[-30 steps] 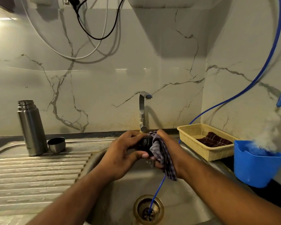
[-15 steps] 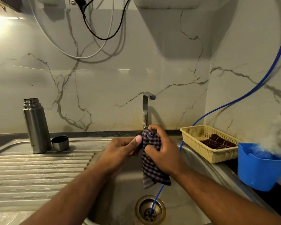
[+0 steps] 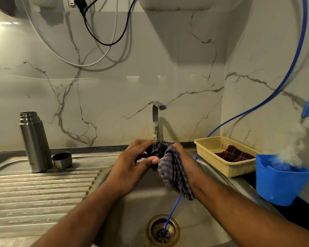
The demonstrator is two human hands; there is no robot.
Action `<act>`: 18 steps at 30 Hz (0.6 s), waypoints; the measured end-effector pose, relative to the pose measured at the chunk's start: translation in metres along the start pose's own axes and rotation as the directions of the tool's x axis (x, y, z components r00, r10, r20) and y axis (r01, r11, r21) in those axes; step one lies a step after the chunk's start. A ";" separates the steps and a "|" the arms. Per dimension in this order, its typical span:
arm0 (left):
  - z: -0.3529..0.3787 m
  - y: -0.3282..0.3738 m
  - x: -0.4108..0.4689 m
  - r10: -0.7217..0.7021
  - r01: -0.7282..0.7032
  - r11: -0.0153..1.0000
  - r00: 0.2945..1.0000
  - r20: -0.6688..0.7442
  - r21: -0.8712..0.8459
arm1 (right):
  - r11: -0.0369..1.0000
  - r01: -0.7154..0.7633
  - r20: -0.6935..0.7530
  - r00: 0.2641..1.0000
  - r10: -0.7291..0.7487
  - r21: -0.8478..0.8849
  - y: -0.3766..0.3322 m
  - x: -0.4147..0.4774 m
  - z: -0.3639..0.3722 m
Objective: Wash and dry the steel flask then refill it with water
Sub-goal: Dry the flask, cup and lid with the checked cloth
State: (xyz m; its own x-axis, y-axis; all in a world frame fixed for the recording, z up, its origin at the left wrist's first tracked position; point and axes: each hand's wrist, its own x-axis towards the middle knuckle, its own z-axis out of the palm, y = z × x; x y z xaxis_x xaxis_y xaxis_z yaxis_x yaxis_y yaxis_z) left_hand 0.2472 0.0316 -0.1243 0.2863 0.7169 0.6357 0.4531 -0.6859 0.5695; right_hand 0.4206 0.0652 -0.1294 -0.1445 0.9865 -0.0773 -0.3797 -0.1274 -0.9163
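Flask is standing well apart as left hand is gripping perhaps its stopper, right hand clutching cloth.

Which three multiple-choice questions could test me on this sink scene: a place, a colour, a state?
1. Where does the steel flask stand? A on a shelf; B on the draining board; C on a stove.
2. What colour is the plastic tub at the right? A red; B green; C blue.
3. How is the flask's mouth? A open; B capped; C corked.
1 B: it stands upright on the ribbed board. 2 C: its wall is blue. 3 A: bare threads show; the left hand grips the black cap, the right hand holds a checked cloth to it.
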 end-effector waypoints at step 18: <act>0.004 -0.013 -0.003 -0.318 0.320 0.940 0.947 0.036 -0.122 | 0.220 0.723 0.468 0.617 -0.633 -0.655 0.001 -0.002 -0.019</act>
State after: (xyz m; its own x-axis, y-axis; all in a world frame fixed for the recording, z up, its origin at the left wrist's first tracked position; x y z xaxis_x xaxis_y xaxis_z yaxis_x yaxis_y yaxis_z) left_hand 0.2435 0.0386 -0.1360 0.1572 0.9018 0.4026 0.4144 -0.4303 0.8019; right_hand 0.4384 0.0650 -0.1375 -0.2770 0.6407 0.7161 0.4104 0.7527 -0.5148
